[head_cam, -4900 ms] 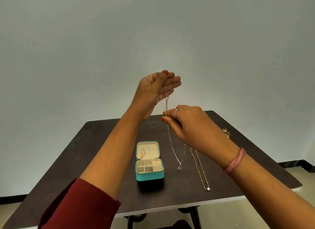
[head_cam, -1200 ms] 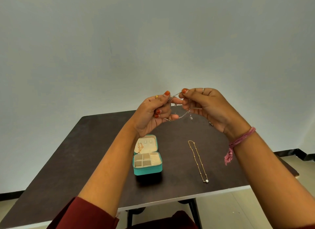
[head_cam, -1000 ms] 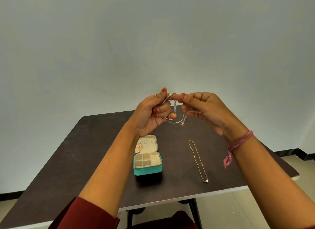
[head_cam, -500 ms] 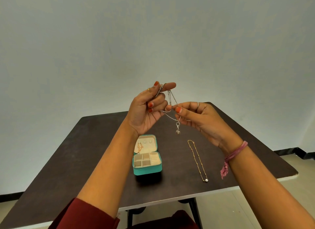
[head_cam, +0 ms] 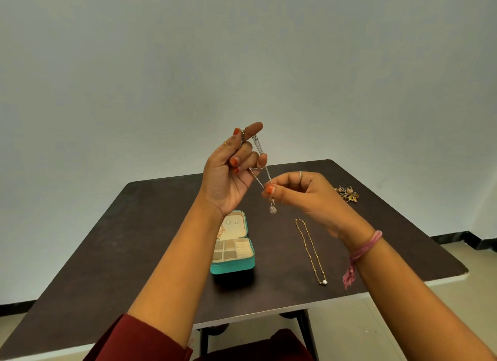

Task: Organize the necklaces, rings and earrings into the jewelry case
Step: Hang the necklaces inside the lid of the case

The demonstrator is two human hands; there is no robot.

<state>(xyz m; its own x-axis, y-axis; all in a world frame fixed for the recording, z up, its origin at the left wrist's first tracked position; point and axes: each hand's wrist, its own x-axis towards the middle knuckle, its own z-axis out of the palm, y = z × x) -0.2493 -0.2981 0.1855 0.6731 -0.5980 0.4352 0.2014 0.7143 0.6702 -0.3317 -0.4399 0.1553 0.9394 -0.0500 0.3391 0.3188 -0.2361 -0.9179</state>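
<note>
A thin silver necklace (head_cam: 260,150) with a small round pendant hangs in the air above the table. My left hand (head_cam: 231,172) is raised and pinches the folded chain between thumb and forefinger, with a loop caught round the other fingers. My right hand (head_cam: 298,192) pinches the chain lower down, just above the pendant. Below them the teal jewelry case (head_cam: 233,263) stands open on the dark table (head_cam: 129,253), its cream compartments showing and small earrings on the lid pad. A gold necklace (head_cam: 310,250) lies stretched out to the right of the case.
A small heap of earrings and rings (head_cam: 347,194) lies at the table's far right. The table's front edge runs below the case, with a dark chair seat beneath it. A plain pale wall stands behind the table.
Both hands have gathered the silver necklace from a long hanging line into folded loops. In the last half second my left hand rose a little and my right hand slid down to just above the pendant.
</note>
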